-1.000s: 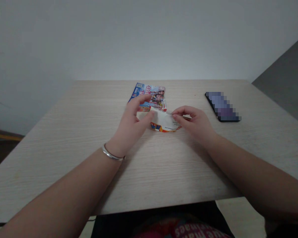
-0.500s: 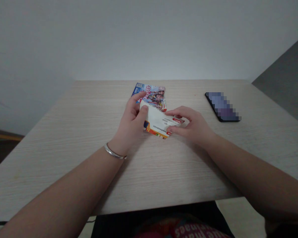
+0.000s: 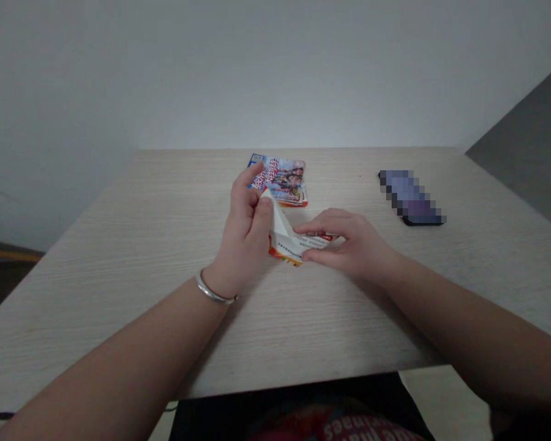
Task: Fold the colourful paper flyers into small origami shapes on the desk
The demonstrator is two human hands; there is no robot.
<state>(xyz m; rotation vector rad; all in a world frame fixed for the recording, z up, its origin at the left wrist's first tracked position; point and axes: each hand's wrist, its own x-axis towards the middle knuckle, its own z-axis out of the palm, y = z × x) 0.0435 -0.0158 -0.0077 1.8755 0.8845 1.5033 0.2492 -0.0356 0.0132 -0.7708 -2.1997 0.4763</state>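
A sheet of printed paper [image 3: 284, 236], white on the face toward me with red labels and a colourful orange edge, is bent between my hands above the table. My left hand [image 3: 248, 226] pinches its left end, thumb on the white face and fingers behind. The right end is gripped by my right hand [image 3: 344, 242], between thumb and fingers. Just beyond lies a small stack of colourful printed leaflets [image 3: 287, 177], blue and red on top, partly covered by my left fingers.
A dark phone [image 3: 411, 199] with a blurred screen lies at the right of the light wooden table [image 3: 119, 245]. Behind the table's far edge rises a pale wall [image 3: 275, 73]. The near edge is close to my lap.
The sheet, flatter before, is now folded up with a crease near its middle. My right hand has shifted slightly left and down; my left hand has tilted more upright.
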